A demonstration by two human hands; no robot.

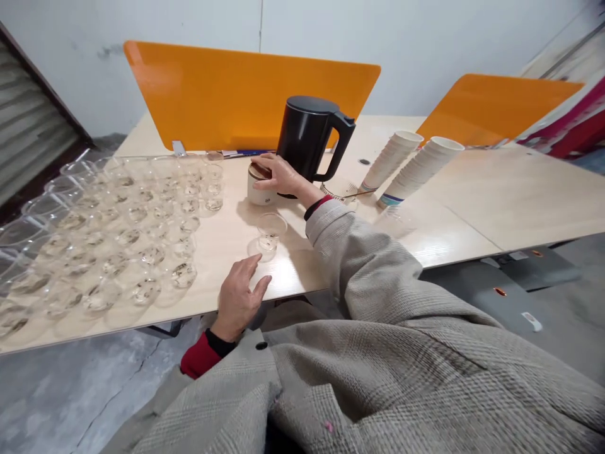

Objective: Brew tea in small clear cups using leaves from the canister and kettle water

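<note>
My right hand (278,174) is closed over the wooden-lidded top of a small white canister (259,192) that stands on the pale wooden table (472,208), just in front of a black electric kettle (309,137). My left hand (239,295) lies open at the table's near edge, fingers spread, holding nothing. A single clear plastic cup (270,234) with a little dark material at its bottom stands just beyond my left fingers, between both hands.
Several rows of clear plastic cups (118,233) fill the left of the table. Two stacks of paper cups (411,165) lie on their sides at the right. Orange divider panels (236,94) stand behind. Grey floor lies below the table edge.
</note>
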